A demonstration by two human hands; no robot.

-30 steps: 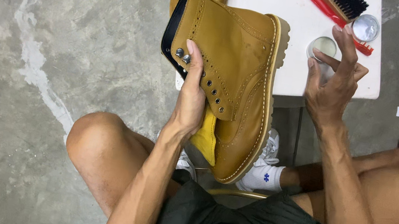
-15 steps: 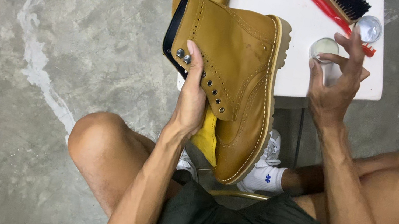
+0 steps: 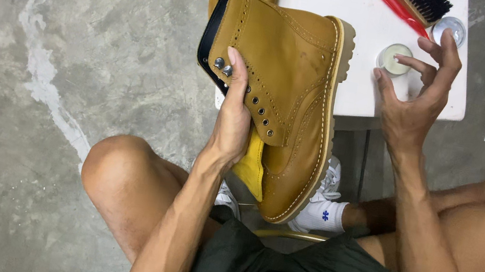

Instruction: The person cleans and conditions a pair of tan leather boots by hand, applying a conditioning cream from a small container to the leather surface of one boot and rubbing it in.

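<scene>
Spread right grip (image 3: 419, 87) is held at the open tin (image 3: 394, 58), upper right of the tabletop (image 3: 346, 1); the boot (image 3: 286, 77), clasped by the left grip (image 3: 233, 121), lies leftward.

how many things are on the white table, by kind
brush: 1
red-handled tool: 1
open round tin: 1
tin lid: 1
total: 4

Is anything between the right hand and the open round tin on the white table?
Nothing visible. The right hand hovers beside the open tin with fingers spread; the red-handled tool and brush lie farther back.
</scene>
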